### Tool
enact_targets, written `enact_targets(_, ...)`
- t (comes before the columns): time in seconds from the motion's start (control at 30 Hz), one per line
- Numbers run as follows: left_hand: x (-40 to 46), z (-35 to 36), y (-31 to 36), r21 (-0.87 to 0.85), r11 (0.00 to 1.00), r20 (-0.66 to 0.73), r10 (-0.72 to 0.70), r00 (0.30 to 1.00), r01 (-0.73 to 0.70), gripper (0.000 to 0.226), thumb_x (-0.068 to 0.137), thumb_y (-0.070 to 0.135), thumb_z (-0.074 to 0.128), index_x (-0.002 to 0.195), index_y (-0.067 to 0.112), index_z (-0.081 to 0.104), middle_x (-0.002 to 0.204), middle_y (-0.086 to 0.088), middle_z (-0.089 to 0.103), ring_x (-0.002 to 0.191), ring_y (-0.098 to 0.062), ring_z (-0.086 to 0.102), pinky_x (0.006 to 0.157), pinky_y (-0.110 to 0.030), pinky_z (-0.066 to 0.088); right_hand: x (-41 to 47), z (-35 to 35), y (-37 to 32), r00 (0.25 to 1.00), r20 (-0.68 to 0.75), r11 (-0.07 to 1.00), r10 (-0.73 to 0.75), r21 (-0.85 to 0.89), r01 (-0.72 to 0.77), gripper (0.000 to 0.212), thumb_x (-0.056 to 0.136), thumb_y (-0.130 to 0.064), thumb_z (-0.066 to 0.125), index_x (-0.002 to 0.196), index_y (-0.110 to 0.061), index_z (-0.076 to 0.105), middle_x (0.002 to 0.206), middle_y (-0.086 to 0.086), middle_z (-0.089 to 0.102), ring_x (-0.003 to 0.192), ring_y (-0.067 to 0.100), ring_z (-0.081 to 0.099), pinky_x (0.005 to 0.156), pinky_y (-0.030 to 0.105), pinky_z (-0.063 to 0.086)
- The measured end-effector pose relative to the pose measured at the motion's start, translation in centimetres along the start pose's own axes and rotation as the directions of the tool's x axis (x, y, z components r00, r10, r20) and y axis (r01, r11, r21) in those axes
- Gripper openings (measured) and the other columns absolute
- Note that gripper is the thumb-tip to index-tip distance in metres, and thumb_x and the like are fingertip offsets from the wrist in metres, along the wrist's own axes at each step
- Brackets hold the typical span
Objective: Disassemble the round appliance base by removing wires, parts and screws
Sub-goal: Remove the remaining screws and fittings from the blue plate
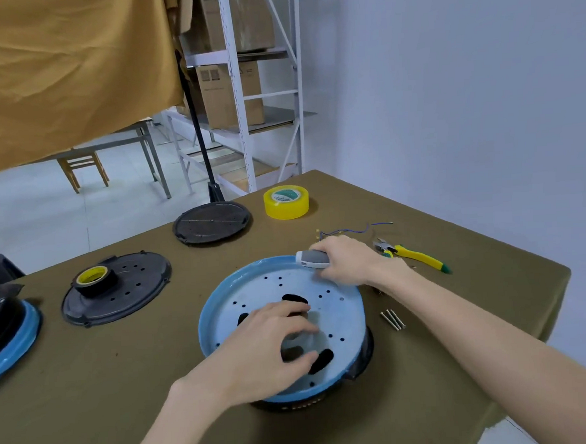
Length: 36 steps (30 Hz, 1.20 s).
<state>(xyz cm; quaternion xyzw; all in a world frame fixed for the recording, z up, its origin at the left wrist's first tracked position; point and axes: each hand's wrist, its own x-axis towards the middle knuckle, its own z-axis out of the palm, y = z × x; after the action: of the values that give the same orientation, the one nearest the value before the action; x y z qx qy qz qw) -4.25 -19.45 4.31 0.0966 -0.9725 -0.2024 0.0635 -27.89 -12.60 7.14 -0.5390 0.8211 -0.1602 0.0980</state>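
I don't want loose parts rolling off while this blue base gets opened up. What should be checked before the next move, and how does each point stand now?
1. Base held steady: ok, left hand rests on the blue appliance base, fingers curled.
2. Tool in hand: ok, right hand grips a grey tool at the far rim.
3. Tool tip seated on a screw: cannot tell, tip hidden.
4. Removed screws away from the table edge: ok, beside the base.
5. Pliers within reach: ok.
6. Cut wires clear of the base: ok.

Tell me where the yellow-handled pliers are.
In the head view, the yellow-handled pliers lie on the table's right side, just beyond the right hand, near the loose blue wires.
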Motion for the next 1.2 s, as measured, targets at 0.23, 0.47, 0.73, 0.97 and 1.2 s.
enact_targets(0.23, 2.3, 0.6, -0.4, 0.022, 1.000, 0.008, 0.021, 1.000, -0.021, 0.059, 0.097, 0.057, 0.057, 0.152, 0.043, 0.045, 0.167, 0.023, 0.028, 0.155, 0.004, 0.012, 0.121, -0.015, 0.006, -1.6, -2.0, -1.4, 0.795, -0.589, 0.892, 0.145, 0.425, 0.153, 0.041, 0.088, -0.044, 0.072, 0.064, -0.022, 0.047, 0.054, -0.010, 0.046, 0.049, 0.007, 0.038, 0.047, 0.023, 0.032)
enact_targets(0.47, 4.1, 1.7, -0.5, 0.008, 1.000, 0.086, 0.018, 0.996, -0.019, 0.062, 0.098, 0.058, 0.055, 0.156, 0.045, 0.038, 0.169, 0.024, 0.021, 0.157, 0.000, 0.010, 0.127, -0.028, 0.009, -1.0, -4.1, -4.2, 0.861, -0.359, 0.264, 0.360, 0.925, 0.275, 0.056, 0.087, -0.056, 0.072, 0.054, -0.023, 0.041, 0.046, -0.003, 0.031, 0.041, 0.017, 0.026, 0.041, 0.023, 0.025)
enact_targets(0.73, 4.2, 1.8, -0.7, -0.001, 1.000, 0.060, 0.029, 0.998, -0.029, 0.061, 0.097, 0.059, 0.057, 0.154, 0.046, 0.040, 0.167, 0.026, 0.023, 0.154, 0.004, 0.011, 0.117, -0.018, 0.005, -0.3, -0.8, -3.8, 0.796, -0.418, 0.326, 0.437, 0.899, 0.293, 0.058, 0.092, -0.054, 0.067, 0.050, -0.025, 0.040, 0.042, -0.003, 0.033, 0.037, 0.015, 0.029, 0.039, 0.022, 0.029)
enact_targets(0.97, 4.1, 1.7, -0.7, -0.006, 1.000, 0.063, 0.020, 0.998, -0.020, 0.061, 0.097, 0.059, 0.057, 0.154, 0.045, 0.041, 0.167, 0.026, 0.024, 0.154, 0.003, 0.012, 0.119, -0.020, 0.006, 0.2, -0.3, -3.8, 0.809, -0.437, 0.357, 0.392, 0.883, 0.304, 0.058, 0.083, -0.063, 0.068, 0.048, -0.026, 0.040, 0.041, -0.005, 0.033, 0.035, 0.015, 0.031, 0.039, 0.022, 0.030)
enact_targets(1.2, 4.0, 1.6, -0.5, -0.012, 1.000, 0.074, 0.010, 0.997, -0.009, 0.061, 0.097, 0.059, 0.057, 0.154, 0.046, 0.040, 0.167, 0.027, 0.024, 0.154, 0.004, 0.011, 0.119, -0.020, 0.007, 0.1, -0.2, -3.5, 0.805, -0.432, 0.354, 0.407, 0.887, 0.298, 0.059, 0.081, -0.065, 0.069, 0.046, -0.027, 0.040, 0.041, -0.005, 0.034, 0.035, 0.015, 0.031, 0.039, 0.021, 0.030)
